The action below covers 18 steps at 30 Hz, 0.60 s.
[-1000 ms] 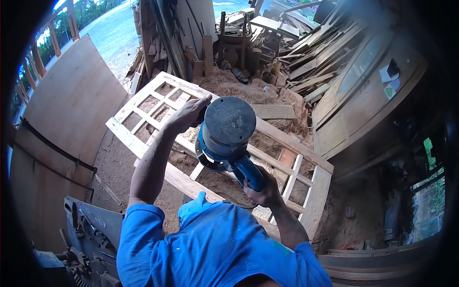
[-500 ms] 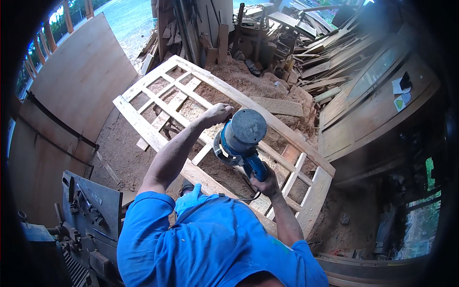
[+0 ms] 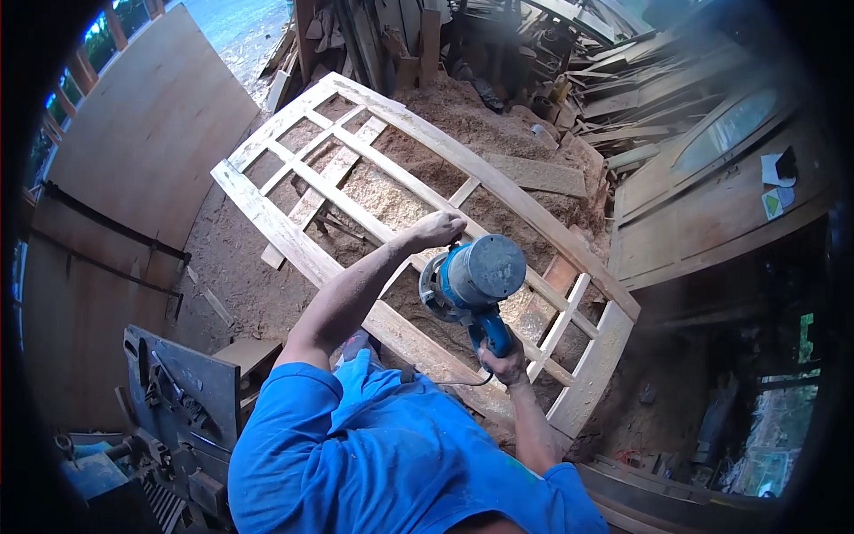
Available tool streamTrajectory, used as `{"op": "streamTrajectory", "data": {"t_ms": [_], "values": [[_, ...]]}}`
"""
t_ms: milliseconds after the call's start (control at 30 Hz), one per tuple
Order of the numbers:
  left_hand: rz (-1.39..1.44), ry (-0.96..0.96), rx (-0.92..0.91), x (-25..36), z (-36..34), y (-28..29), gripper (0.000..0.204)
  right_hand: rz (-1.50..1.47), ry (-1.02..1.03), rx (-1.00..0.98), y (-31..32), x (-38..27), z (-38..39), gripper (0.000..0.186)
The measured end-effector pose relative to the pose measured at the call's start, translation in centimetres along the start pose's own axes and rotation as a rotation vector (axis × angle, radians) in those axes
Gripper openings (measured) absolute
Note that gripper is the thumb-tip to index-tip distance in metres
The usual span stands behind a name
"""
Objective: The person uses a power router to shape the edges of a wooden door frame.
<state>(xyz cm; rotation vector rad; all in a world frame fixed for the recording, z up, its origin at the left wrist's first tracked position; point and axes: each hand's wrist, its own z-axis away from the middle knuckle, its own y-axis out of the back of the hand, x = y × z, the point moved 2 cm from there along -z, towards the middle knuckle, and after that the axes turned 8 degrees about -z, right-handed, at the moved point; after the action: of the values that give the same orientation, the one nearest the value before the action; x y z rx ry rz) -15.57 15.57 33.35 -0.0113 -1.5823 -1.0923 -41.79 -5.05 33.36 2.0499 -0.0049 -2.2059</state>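
A blue and grey router (image 3: 480, 271) sits over the middle rails of a pale wooden lattice frame (image 3: 520, 200), its round grey top facing up. My right hand (image 3: 505, 360) wraps round the router's blue handle on the near side. At its far side my left hand (image 3: 436, 230) is closed, apparently on the opposite knob, which the fingers hide. The bit and the wood under the base are hidden. A dark cord (image 3: 458, 384) runs from the handle toward my blue shirt.
Shavings (image 3: 382, 200) cover the ground beneath the frame. A large wooden sheet (image 3: 151, 133) leans at the left, above a metal machine (image 3: 182, 383). Scrap boards (image 3: 658, 89) pile up at the far right, by a panelled door (image 3: 694, 218). A loose plank (image 3: 538, 175) lies beyond the frame.
The router and both my hands have shifted a little to the right and nearer along the frame. The view has also shifted slightly. Both hands keep their hold.
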Motion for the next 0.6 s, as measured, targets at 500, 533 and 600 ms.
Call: {"op": "streamTrajectory", "data": {"t_ms": [500,533,600], "values": [[0.202,0.292,-0.272,-22.3,-9.0,2.3,0.037,0.157,-0.234,0.166,-13.1,9.1,-15.9,0.044],[0.206,0.293,-0.262,-23.4,-10.0,2.3,0.037,0.114,-0.253,0.182,-13.0,9.4,-17.3,0.045],[0.25,0.305,-0.245,-23.4,-12.1,2.3,0.037,0.187,-0.239,0.181,-12.1,11.5,-18.6,0.048]]}}
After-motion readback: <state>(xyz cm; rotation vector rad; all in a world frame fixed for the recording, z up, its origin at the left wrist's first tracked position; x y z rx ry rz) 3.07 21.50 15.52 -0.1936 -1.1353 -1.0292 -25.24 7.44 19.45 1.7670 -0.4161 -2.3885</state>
